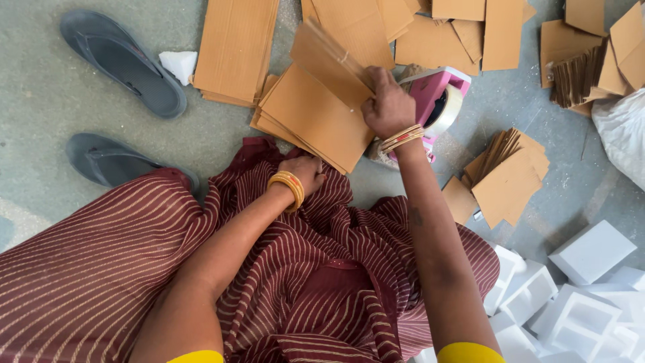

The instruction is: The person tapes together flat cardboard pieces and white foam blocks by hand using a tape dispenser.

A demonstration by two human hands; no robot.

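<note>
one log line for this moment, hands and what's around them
right hand: grips folded cardboard piece | left hand: on cardboard stack edge | nearby: pink tape dispenser, white foam blocks, grey sandals

Both arms reach forward, the right hand (388, 107) closed in a grip, the left hand (304, 173) curled low.

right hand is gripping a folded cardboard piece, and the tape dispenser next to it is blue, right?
Not quite: the tape dispenser is pink, not blue, as the head view shows. The rest holds: the right hand grips a folded cardboard piece beside it.
</note>
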